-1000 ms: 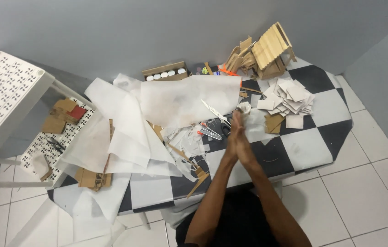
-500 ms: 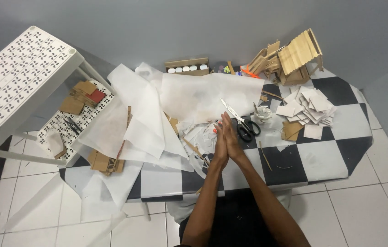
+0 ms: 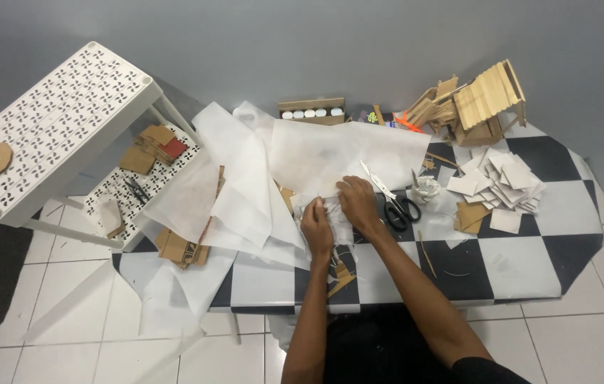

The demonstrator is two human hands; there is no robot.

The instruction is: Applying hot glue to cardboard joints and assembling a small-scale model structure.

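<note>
My left hand (image 3: 316, 231) and my right hand (image 3: 357, 203) rest palm-down, side by side, on a small crumpled pile of white paper scraps (image 3: 330, 211) on the black-and-white checkered table (image 3: 530, 263). Whether the fingers grip any scrap cannot be told. A large sheet of translucent white paper (image 3: 337, 153) lies just beyond the hands. Black-handled scissors (image 3: 391, 199) lie right beside my right hand.
A cardboard model house (image 3: 480, 103) stands at the table's back right. White and brown cut squares (image 3: 494, 188) are piled on the right. A box of small paint pots (image 3: 311, 112) sits at the back. A white perforated shelf rack (image 3: 53, 121) stands on the left.
My hands were pressed together, palms touching, above the table. They have separated and come down onto the paper scraps.
</note>
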